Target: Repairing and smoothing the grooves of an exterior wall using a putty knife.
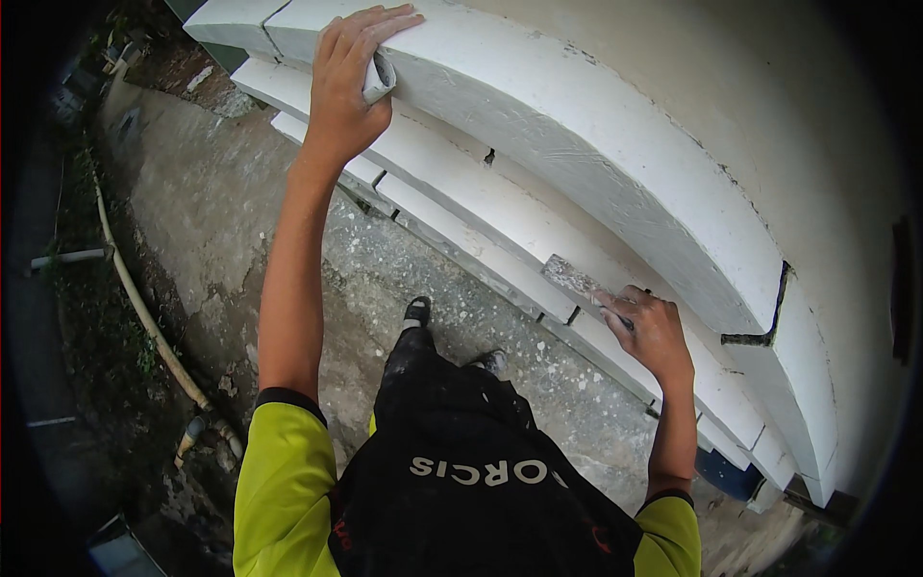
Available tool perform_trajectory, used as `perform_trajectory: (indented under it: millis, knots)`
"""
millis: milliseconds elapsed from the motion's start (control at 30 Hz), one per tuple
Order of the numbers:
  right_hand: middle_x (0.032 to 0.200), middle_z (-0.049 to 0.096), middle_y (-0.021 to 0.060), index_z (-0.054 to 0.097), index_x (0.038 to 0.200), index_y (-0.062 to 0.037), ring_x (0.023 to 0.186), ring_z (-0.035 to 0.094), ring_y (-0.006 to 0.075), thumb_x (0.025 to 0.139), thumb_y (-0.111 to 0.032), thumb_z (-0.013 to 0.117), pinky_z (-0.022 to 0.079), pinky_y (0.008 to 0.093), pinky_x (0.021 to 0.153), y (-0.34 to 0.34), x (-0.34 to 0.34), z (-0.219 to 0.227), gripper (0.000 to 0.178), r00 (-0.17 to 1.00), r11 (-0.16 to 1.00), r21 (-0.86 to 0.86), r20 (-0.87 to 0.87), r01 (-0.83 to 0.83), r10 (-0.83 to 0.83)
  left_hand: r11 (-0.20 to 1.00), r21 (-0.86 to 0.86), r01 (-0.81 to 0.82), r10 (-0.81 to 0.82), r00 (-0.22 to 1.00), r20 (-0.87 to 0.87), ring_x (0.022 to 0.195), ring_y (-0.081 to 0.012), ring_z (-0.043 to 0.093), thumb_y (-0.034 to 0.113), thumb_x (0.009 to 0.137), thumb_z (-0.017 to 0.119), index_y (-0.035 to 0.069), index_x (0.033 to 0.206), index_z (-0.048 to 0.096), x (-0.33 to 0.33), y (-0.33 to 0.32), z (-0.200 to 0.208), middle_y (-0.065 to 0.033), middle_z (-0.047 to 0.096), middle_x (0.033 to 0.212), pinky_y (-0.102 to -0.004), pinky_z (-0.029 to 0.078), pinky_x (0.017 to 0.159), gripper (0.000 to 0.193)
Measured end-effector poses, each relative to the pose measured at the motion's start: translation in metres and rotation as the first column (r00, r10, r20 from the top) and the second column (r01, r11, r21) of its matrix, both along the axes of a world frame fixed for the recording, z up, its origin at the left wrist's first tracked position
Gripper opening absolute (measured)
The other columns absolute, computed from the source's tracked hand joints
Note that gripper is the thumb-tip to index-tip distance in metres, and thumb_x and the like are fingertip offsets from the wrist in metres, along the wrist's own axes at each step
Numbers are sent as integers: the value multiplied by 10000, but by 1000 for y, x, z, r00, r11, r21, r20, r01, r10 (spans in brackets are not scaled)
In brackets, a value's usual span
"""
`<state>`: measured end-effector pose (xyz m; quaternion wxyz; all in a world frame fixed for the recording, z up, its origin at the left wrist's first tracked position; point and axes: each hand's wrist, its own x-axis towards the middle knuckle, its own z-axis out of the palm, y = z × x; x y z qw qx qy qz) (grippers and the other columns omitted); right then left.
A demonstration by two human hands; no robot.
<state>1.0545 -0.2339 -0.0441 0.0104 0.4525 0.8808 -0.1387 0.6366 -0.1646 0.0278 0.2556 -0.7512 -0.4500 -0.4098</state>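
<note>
Outdoors, L hand presses a folded sanding pad flat on the white moulding's top band; R hand grips a scraper on its lower step, apparently for bracing.

Below me a stained, cracked concrete ground, a pale hose along its left edge, white stepped wall mouldings on the right, flat daylight
</note>
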Motion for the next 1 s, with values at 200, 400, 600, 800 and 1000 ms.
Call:
perform_trajectory:
  millis: [200,400,600,800,1000]
  knots:
    - [845,646,95,728,1161,-184,699,627,302,857,-160,684,504,420,614,9,-25,-30,308,986,983,180,-159,-29,58,1000,18,22,-22,1000,-3,1302,-288,482,-145,591,613,134,1286,583,-6,10,0,-41,601,1346,-405,339,1117,750]
    - [842,647,98,728,1159,-182,690,621,300,873,-176,684,501,406,621,10,-28,-16,289,995,989,146,-92,-18,32,997,60,40,-41,999,20,1234,-268,515,-138,592,564,147,1266,602,-12,12,-7,-24,620,1290,-416,350,1072,733]
    - [861,664,107,725,1166,-177,733,637,310,874,-160,678,512,408,666,30,-79,-51,296,971,979,198,-241,43,6,997,57,50,-52,998,21,1245,-283,514,-140,601,564,132,1263,606,-2,7,1,-37,618,1313,-405,352,1085,717]
    - [863,643,129,711,1201,-224,771,639,329,898,-217,660,510,433,699,39,-73,-21,307,990,998,47,-137,35,-28,994,-11,113,-110,984,142,1296,-337,450,-44,653,596,83,1312,545,-11,2,-7,-128,534,1361,-451,353,1089,673]
    - [933,661,156,694,1227,-204,800,638,347,899,-212,660,505,426,731,55,-120,-35,330,980,987,160,-197,28,4,990,28,140,-143,975,170,1284,-349,448,-78,643,553,54,1295,538,-12,0,-6,-139,527,1341,-453,358,1083,665]
